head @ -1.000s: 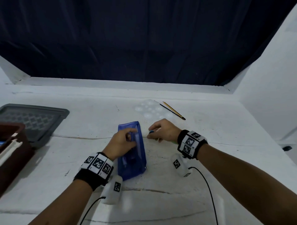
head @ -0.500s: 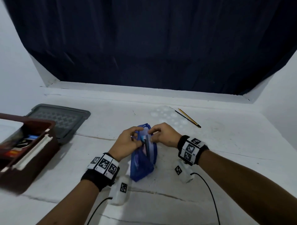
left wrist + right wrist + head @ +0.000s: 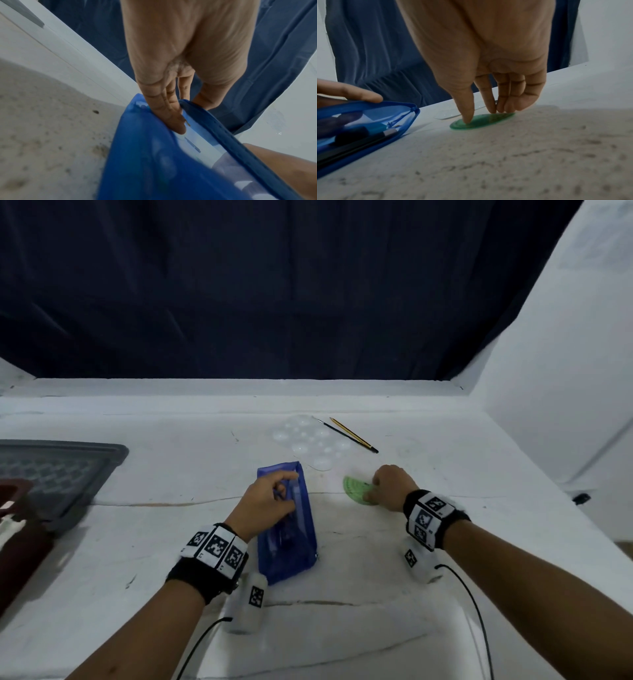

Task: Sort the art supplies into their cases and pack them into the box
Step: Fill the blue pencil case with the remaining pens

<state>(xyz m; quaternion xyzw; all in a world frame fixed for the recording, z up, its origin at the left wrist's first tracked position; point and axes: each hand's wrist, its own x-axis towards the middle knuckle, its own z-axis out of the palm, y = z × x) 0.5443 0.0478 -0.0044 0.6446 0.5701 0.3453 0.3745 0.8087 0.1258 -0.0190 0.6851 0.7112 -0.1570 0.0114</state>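
A blue see-through pouch (image 3: 289,529) lies on the white table with its mouth facing away from me. My left hand (image 3: 274,496) grips the mouth's edge, fingers inside (image 3: 176,121) and thumb outside, holding the pouch (image 3: 145,162) open. Dark pens (image 3: 368,135) and a teal item lie inside it. To its right a green protractor (image 3: 356,489) lies flat on the table. My right hand (image 3: 388,484) is down on it: in the right wrist view the thumb tip (image 3: 467,119) presses the protractor (image 3: 489,119) and the curled fingertips touch its far edge.
A clear paint palette (image 3: 308,440) lies behind the pouch, with a thin brush (image 3: 329,426) and a yellow-black pencil (image 3: 354,436) beside it. A grey lid (image 3: 61,474) and a brown box (image 3: 17,535) stand at the left edge. A dark curtain hangs behind the table.
My right hand has left the pouch's mouth and moved right, down onto the green protractor. My left hand stays on the pouch, which now lies flatter.
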